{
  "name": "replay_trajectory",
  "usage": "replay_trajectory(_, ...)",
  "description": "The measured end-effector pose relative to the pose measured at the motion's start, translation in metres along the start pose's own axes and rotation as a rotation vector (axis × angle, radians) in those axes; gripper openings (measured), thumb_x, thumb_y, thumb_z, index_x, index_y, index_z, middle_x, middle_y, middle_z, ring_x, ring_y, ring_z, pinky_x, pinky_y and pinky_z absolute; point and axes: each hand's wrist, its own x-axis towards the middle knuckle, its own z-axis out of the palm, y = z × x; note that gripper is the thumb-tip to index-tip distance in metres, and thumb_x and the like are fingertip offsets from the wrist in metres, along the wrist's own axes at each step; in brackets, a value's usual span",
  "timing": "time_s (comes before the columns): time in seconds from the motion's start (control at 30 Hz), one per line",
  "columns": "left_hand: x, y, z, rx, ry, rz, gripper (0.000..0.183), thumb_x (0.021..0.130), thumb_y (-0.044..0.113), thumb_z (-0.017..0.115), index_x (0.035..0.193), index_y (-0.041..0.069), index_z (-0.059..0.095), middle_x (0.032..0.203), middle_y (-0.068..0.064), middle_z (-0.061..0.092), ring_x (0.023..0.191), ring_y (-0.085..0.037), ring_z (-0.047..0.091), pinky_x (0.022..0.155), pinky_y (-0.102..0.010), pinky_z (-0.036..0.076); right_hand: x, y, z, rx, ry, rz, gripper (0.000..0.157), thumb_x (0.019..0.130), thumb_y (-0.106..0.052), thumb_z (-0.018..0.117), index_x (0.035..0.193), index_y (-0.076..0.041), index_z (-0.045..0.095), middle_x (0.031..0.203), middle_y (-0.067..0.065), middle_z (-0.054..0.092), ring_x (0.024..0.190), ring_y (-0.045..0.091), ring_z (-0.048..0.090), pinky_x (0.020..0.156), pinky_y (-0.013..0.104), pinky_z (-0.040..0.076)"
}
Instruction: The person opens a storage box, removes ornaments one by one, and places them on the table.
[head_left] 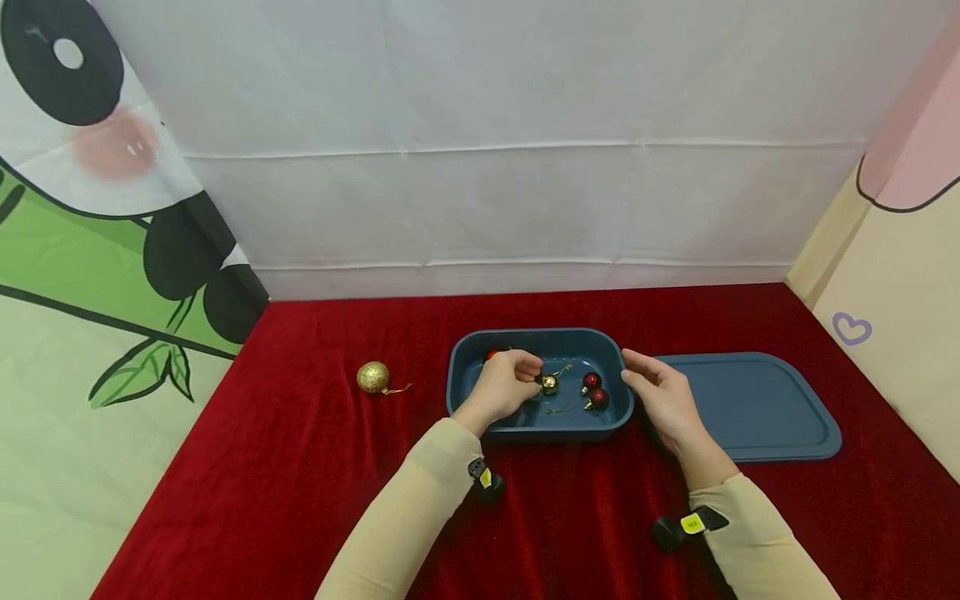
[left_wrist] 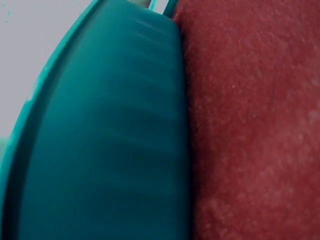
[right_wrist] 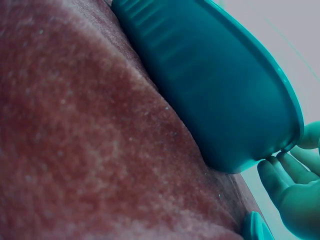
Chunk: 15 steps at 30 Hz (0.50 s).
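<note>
A blue rectangular box (head_left: 555, 435) stands on the red cloth, open at the top. My left hand (head_left: 501, 385) reaches inside it, fingers bent downward, fingertips right beside a small shiny gold bauble (head_left: 550, 384). I cannot tell whether those fingers pinch anything. Two dark red baubles (head_left: 597, 399) lie in the right half of the box, and a bit of a red one (head_left: 492, 354) shows behind the left hand. At the right end, my right hand (head_left: 663, 396) grips the box's rim, its thumb above and its fingers beneath the edge in the right wrist view.
A larger glittery gold bauble (head_left: 372, 377) with a gold string lies on the cloth left of the box. The flat blue lid (head_left: 757, 408) rests to the right, partly behind the right hand. White sheeting (head_left: 525, 208) rises behind the table.
</note>
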Motion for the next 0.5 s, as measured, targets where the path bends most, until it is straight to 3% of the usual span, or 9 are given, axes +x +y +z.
replay_trajectory(0.3, -0.008, 0.004, -0.007, -0.155, 0.001, 0.020, 0.036, 0.086, 0.010, 0.068, 0.121, 0.005, 0.061, 0.114, -0.008, 0.065, 0.102, -0.020, 0.062, 0.084, -0.032, 0.054, 0.000, 0.000, 0.000, 0.002, -0.002, 0.006, 0.047, 0.096, -0.017, 0.053, 0.140, -0.002, 0.044, 0.141, 0.018, 0.046, 0.108, -0.005, 0.046, 0.086, 0.004, 0.040)
replay_trajectory(0.5, -0.014, 0.005, -0.013, -0.258, 0.028, 0.081, 0.036, 0.086, 0.008, 0.068, 0.121, 0.003, 0.060, 0.114, -0.011, 0.065, 0.102, -0.020, 0.064, 0.083, -0.030, 0.055, 0.000, 0.000, 0.000, 0.007, 0.001, 0.006, 0.047, 0.096, -0.017, 0.053, 0.140, -0.002, 0.044, 0.141, 0.019, 0.046, 0.105, -0.007, 0.047, 0.085, 0.005, 0.041)
